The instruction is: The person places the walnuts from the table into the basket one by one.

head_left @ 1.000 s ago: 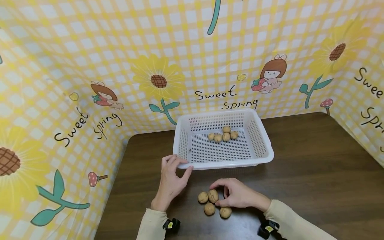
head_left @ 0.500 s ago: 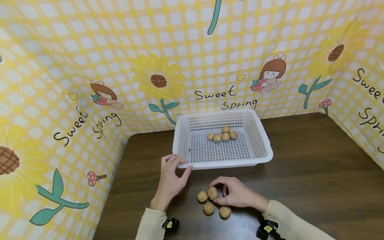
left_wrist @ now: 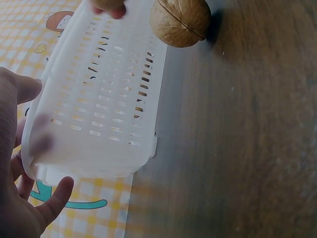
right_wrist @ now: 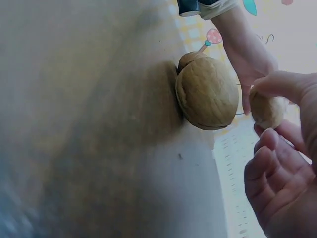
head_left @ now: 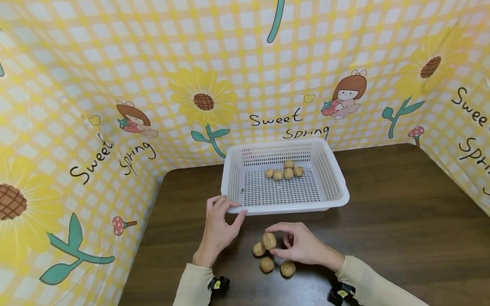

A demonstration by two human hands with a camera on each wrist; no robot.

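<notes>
Between thumb and index finger, my right hand (head_left: 304,245) pinches a walnut (head_left: 269,241) just above the table, in front of the basket. In the right wrist view the same walnut (right_wrist: 267,108) shows between thumb and finger. Three more walnuts lie below it: one at left (head_left: 258,249), one nearer me (head_left: 266,264) and one at right (head_left: 288,268). A white plastic basket (head_left: 294,208) stands behind them. At its front left corner, my left hand (head_left: 219,227) holds the rim. The left wrist view shows the thumb and fingers around the basket's edge (left_wrist: 94,119).
Several walnuts (head_left: 289,173) sit inside the basket toward the back. A yellow checked cloth (head_left: 245,76) with printed flowers rises behind the dark wooden table (head_left: 394,204) and along its sides. Black cameras (head_left: 219,285) are strapped to both wrists.
My right hand has lifted the pinched walnut up off the table, slightly toward the basket. My left hand stays at the basket corner, and the other walnuts keep their places.
</notes>
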